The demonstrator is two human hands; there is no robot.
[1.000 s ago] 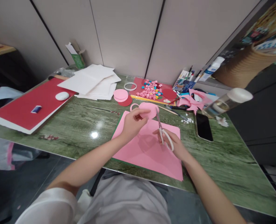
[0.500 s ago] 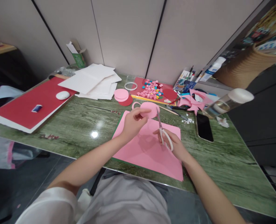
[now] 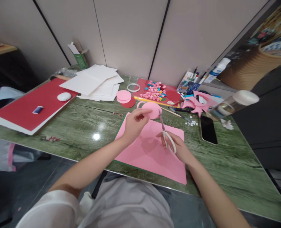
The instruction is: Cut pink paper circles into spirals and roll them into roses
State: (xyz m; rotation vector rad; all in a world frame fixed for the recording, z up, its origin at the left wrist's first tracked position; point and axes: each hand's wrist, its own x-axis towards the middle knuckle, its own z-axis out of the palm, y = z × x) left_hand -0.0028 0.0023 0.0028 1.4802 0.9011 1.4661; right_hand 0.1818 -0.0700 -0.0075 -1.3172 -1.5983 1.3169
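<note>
Between its thumb and fingers my left hand (image 3: 136, 124) pinches a round piece of pink paper (image 3: 153, 109). A narrow curled strip of the same pink (image 3: 140, 104) stands off its left side. My right hand (image 3: 175, 142) has its fingers in the white handles of a pair of scissors (image 3: 167, 136). The blades point up and away, their tips at the right edge of the round paper. Below both hands lies a stack of pink sheets (image 3: 152, 155) with a green edge showing at its left.
Pink and red paper circles (image 3: 123, 95) lie beyond my left hand. Small coloured balls (image 3: 154, 91) sit on a red sheet at the back. To the right are pink scraps (image 3: 199, 102), a phone (image 3: 208, 129) and a clear bottle (image 3: 231, 104). White sheets (image 3: 95, 80) lie left.
The round paper has turned and shifted slightly in my left hand, and its curled strip sits a little further right. My right hand with the scissors has hardly moved.
</note>
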